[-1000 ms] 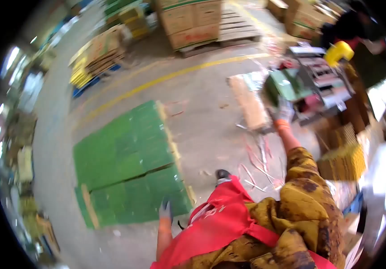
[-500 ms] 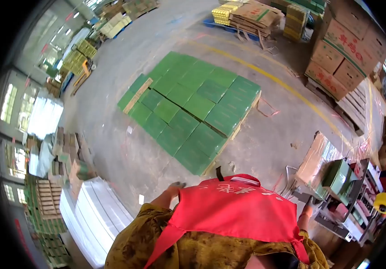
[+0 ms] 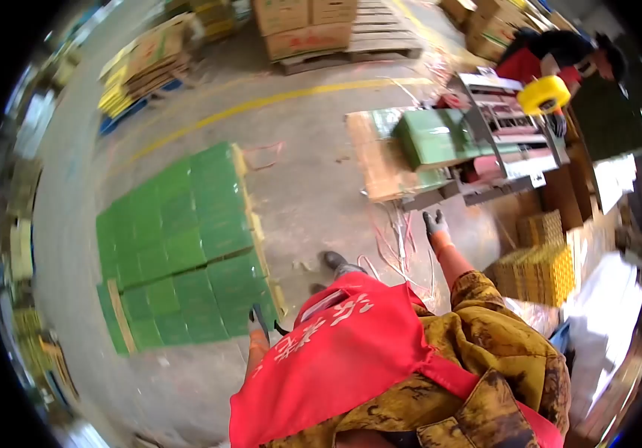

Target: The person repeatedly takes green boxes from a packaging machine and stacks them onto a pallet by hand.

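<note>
Since a second ago the right hand (image 3: 437, 226) has drawn back from the green rectangular box (image 3: 437, 140) it was touching; the camera view has also swung toward the grey metal machine (image 3: 515, 138) since the last half second.

The right hand, in a pale glove with dark fingertips, now hangs over the grey concrete floor (image 3: 313, 179), just beside the machine's near edge and apart from it; its fingers are spread and released, holding nothing. The green box lies at the machine's left end, partly over a flat brown surface (image 3: 373, 153) with clear film on it; its right end is at the metal frame, near the round yellow roll (image 3: 543, 95).

The left hand (image 3: 257, 322), also gloved, is low by the near corner of a broad block of green boxes (image 3: 179, 239); its fingers are extended and grasp nothing visible, though I cannot tell whether they touch the block. A pale narrow strip (image 3: 121, 317) lies across the block's left end; beyond the machine a person in dark and red clothing (image 3: 560, 48) leans in.
</note>
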Motion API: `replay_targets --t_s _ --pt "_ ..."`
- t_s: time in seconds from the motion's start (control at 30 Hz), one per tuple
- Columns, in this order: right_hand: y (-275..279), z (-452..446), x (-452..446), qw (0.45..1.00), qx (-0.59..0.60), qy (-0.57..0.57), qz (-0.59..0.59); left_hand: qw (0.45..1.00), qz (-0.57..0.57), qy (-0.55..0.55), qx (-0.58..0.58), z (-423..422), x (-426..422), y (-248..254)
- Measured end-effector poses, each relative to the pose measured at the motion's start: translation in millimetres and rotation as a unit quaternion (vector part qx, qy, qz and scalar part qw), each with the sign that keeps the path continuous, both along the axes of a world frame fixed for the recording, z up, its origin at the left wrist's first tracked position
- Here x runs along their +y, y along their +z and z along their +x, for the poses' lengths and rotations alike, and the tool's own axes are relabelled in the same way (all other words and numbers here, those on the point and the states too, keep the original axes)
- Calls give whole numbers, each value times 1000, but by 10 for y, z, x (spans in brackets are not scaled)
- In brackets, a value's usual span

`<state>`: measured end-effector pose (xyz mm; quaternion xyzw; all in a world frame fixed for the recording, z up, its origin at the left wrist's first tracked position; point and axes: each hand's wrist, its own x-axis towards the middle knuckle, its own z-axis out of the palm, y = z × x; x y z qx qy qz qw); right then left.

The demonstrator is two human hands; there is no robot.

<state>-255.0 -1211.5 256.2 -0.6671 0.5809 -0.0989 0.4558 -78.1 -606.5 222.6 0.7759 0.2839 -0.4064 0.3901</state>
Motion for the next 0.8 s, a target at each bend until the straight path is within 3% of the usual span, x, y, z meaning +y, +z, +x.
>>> replay_targets --t_s 0.07,0.27,0.37,0.43,0.57,0.63,0.7,0.8 --pt "89 -8 1 992 -100 -63 49 999 -33 -17 -4 412 -584 144" --pt "244 1 -400 962 -156 -180 135 992 -105 -64 6 1345 -2499 598" --pt "64 15 -829 960 -163 -199 106 964 -242 -109 -30 1718 -2997 223" --pt "312 111 -988 958 -179 -176 137 934 -331 -128 -48 1826 -3218 55" --pt "165 168 -1188 961 -168 -207 72 942 -302 -146 -15 1916 -3592 98" --pt "297 307 -1241 933 -235 -271 -14 939 -321 -121 -12 1834 -3771 243" --pt "519 353 -1433 953 -182 -214 -110 944 -297 -141 2 1813 -3996 466" --pt "590 340 -1649 929 -267 -254 16 947 -284 -150 -9 1780 -4237 590"
